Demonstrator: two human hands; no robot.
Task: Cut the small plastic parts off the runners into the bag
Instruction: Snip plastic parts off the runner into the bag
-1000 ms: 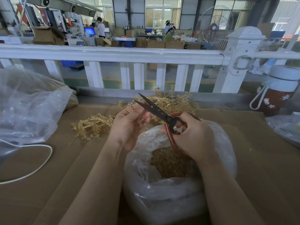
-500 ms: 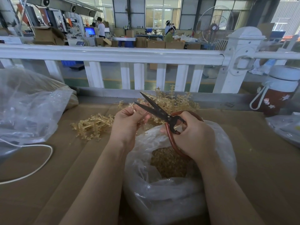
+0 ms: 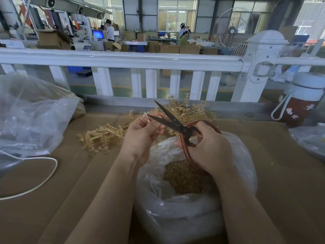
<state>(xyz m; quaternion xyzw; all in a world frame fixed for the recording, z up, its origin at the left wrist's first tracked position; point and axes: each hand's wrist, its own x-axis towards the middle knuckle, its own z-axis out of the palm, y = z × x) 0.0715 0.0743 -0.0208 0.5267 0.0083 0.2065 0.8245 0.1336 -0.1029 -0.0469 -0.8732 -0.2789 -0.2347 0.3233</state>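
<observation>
Scissor blades that lay nearly together a second ago are now spread wide, the scissors (image 3: 177, 123) forming a clear V just above centre frame, so a cut looks finished and the blades reopened for the next one. Both hands have barely shifted otherwise. That suggests steady mid-task trimming rather than a start or finish. Going by size: the big crumpled clear bag (image 3: 31, 117) at the left edge holds something pale and bulky that I cannot make out. Next, the open clear bag (image 3: 175, 208) at lower centre sits directly under the hands, and its mouth shows a deep heap of small amber cut parts (image 3: 182, 176), so plenty has been clipped already. Behind the hands, the pile of amber runners (image 3: 105, 136) spreads across the cardboard table (image 3: 52, 199) from centre left to upper centre, with many parts uncut. A red bottle with a white lid (image 3: 302, 103) stands at the right edge, contents hidden. The right hand (image 3: 209, 148) curls round the red scissor handles. The left hand (image 3: 140, 136) pinches one small runner piece up at the blades, just over the bag's far rim; the piece itself is largely hidden by the fingers.
</observation>
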